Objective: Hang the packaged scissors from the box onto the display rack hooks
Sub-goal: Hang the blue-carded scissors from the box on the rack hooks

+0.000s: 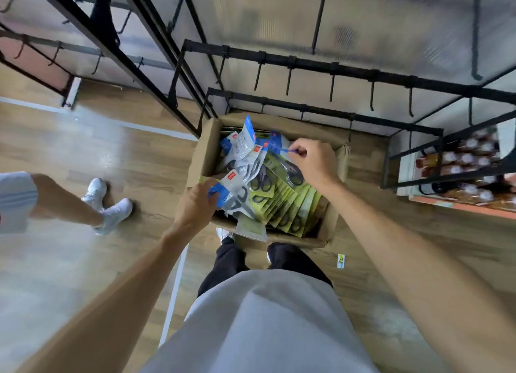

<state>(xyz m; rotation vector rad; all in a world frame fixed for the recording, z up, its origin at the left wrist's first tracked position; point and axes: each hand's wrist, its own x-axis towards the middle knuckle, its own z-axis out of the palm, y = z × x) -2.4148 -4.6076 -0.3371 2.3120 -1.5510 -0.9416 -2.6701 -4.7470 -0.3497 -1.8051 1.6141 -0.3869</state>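
An open cardboard box (pixel 199 160) stands on the floor below the black display rack. It holds several packaged scissors: green cards (pixel 290 205) in a row and white-and-blue cards (pixel 245 149) piled at the back. My left hand (pixel 195 205) grips a white-and-blue scissors pack (pixel 234 194) at the box's near left corner. My right hand (pixel 314 160) pinches the blue top of another scissors pack (pixel 279 146) over the box's right side. Bare rack hooks (pixel 331 89) hang on two rails just above the box.
Another person's legs and white shoes (pixel 111 208) stand on the wooden floor to the left. A second black rack frame (pixel 120 46) rises at the upper left. A low shelf of bottled goods (pixel 469 166) sits at the right. A small label (pixel 341 261) lies on the floor.
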